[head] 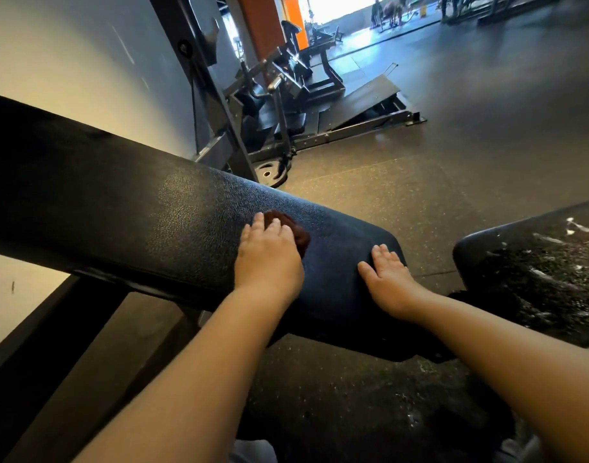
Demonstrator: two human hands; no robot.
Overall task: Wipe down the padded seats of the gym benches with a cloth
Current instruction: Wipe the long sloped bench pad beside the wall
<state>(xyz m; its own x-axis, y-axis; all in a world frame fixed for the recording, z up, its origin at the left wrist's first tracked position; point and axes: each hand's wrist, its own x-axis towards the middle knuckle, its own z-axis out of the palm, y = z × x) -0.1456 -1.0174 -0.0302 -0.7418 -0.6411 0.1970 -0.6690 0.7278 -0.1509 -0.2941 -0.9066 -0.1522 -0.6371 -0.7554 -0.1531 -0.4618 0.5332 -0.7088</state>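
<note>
A long black padded bench pad (126,208) runs from the left edge down to the middle of the view. My left hand (268,253) presses a dark brown cloth (296,232) flat onto the pad; most of the cloth is hidden under my fingers. My right hand (388,275) lies flat with straight fingers on the rounded end of the same pad, holding nothing. A second black pad (533,272), worn and flecked with white marks, sits at the right.
The bench's dark metal frame (96,295) slants below the pad at the left. A weight machine with a foot plate (323,105) stands behind on the speckled rubber floor (436,168). A pale wall (69,61) is at the left. People are small and far off at the top.
</note>
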